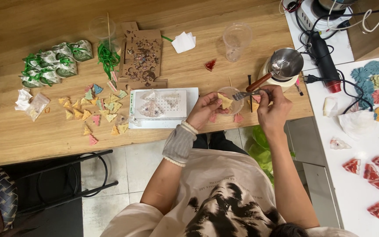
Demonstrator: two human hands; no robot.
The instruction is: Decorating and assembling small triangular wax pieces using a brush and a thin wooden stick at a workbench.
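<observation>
Yellow triangle (225,102) in left hand (205,109), apex up-left; right hand (272,109) grips fork (242,94).

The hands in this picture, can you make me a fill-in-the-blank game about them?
1. The left hand holds a yellow piece shaped like a ____.
2. The right hand holds a metal ____ over the small clear cup.
3. The loose pile of triangles lies on the ____ table.
4. The left wrist wears a ____ cuff.

Missing words: triangle; fork; wooden; grey
</observation>
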